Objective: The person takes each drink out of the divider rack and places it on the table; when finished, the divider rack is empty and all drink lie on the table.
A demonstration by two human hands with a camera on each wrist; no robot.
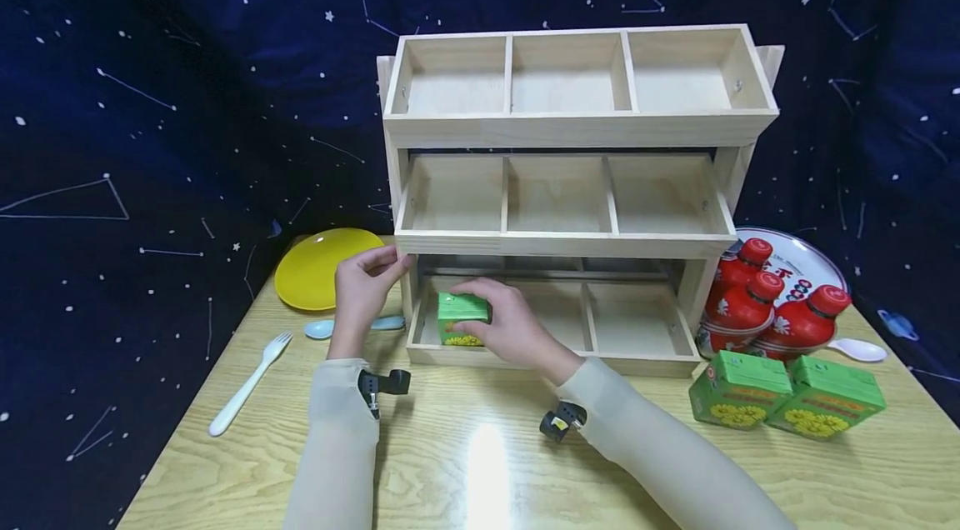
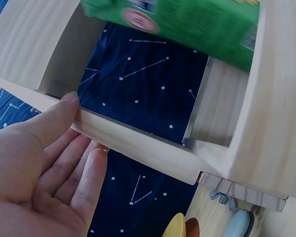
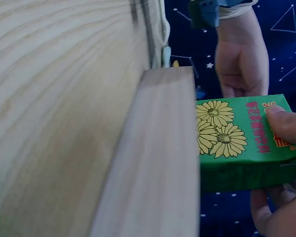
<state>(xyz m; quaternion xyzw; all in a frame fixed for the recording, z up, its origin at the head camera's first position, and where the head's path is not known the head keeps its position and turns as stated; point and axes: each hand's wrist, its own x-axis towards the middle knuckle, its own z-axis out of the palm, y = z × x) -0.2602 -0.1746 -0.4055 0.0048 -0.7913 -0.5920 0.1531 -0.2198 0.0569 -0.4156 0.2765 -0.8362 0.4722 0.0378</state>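
My right hand (image 1: 512, 326) grips a green drink carton (image 1: 459, 318) printed with yellow flowers, thumb on one side and fingers on the other. The carton is at the bottom tier's left compartment of a three-tier wooden rack (image 1: 577, 130); the compartment's front board hides its lower edge in the right wrist view. My left hand (image 1: 365, 290) holds the rack's left upright, thumb (image 2: 64, 111) on one face and fingers behind it. In the left wrist view the green carton (image 2: 187, 29) shows beyond that upright.
A yellow plate (image 1: 315, 267), blue spoon (image 1: 318, 329) and white fork (image 1: 251, 384) lie left. At right stand two more green cartons (image 1: 741, 388), several red bottles (image 1: 802, 322), a patterned white plate (image 1: 795, 259) and a white spoon (image 1: 858, 349). Dark starry cloth hangs behind.
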